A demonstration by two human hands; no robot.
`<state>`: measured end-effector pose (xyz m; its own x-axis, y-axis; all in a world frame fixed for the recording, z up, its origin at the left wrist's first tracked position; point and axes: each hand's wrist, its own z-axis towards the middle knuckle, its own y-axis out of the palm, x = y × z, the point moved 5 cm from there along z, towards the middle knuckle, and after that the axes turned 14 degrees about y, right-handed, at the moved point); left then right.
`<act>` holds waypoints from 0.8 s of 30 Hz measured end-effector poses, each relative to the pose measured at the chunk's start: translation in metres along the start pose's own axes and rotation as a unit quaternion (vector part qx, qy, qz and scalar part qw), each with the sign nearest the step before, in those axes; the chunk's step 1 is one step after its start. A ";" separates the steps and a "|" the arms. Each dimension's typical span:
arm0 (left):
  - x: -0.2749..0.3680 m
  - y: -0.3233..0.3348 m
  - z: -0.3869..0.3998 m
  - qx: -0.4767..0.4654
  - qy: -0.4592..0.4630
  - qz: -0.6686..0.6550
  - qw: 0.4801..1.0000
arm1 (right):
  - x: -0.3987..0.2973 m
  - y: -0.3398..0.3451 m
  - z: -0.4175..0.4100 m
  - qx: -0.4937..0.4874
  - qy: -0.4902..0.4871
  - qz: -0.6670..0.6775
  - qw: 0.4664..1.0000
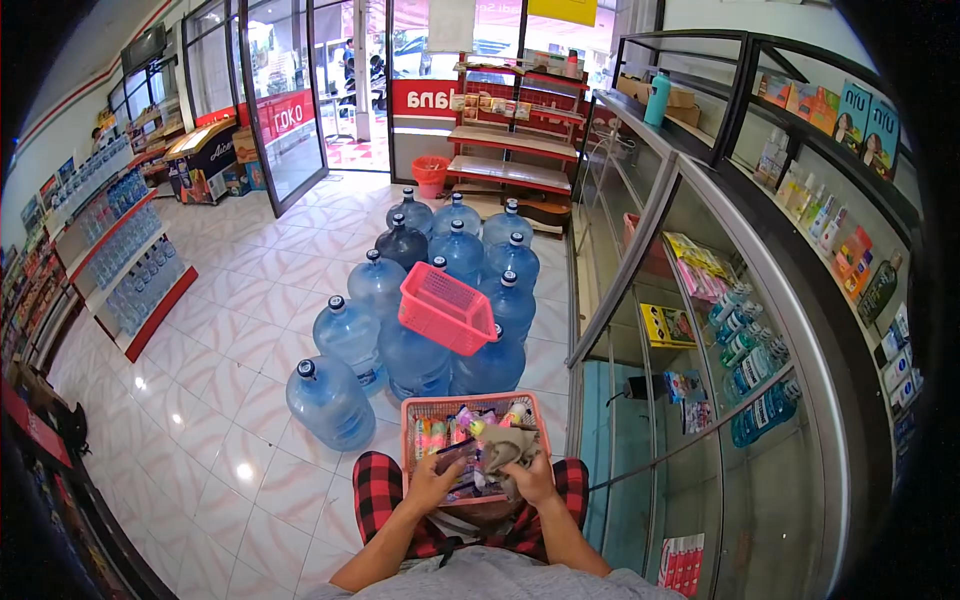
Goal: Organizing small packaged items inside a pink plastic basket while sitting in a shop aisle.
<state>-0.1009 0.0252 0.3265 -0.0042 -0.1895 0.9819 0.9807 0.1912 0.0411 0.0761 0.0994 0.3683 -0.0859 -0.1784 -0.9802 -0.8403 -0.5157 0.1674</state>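
Observation:
A pink plastic basket (409, 450) filled with small packaged goods and tubes rests at the person's lap, between knees in red and black checked cloth. Over its left part, my left hand (435, 480) grips a small dark packet (456, 453); what it is cannot be made out. My right hand (531, 478) holds a crumpled grey-brown cloth (510, 448) above the basket's right side. The cloth hides some of the goods below it. Beyond the basket, a second pink plastic basket (450, 306) sits tilted on top of large blue water jugs (416, 360).
Several more water jugs (330, 405) stand on the tiled floor ahead. Close on the right is a glass display case (675, 480) with mouthwash bottles (754, 371). A shelf of bottled water (139, 277) stands at the left, red-edged shelves (514, 139) by the window.

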 end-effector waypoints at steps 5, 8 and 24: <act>0.024 0.004 0.001 0.118 0.019 -0.034 0.992 | 0.007 -0.009 0.001 0.095 -0.066 -0.029 0.993; 0.026 0.009 -0.002 0.112 -0.026 -0.012 0.993 | -0.007 0.016 -0.005 0.052 -0.067 -0.082 0.993; 0.002 0.042 -0.003 -0.027 0.101 0.102 0.989 | -0.025 0.026 -0.022 0.235 -0.168 -0.322 0.902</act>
<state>-0.0595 0.0303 0.3294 0.2280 -0.3417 0.9117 0.9663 0.1940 -0.1690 0.0678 0.0719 0.3992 0.4106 0.3356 -0.8478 -0.9006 0.0035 -0.4347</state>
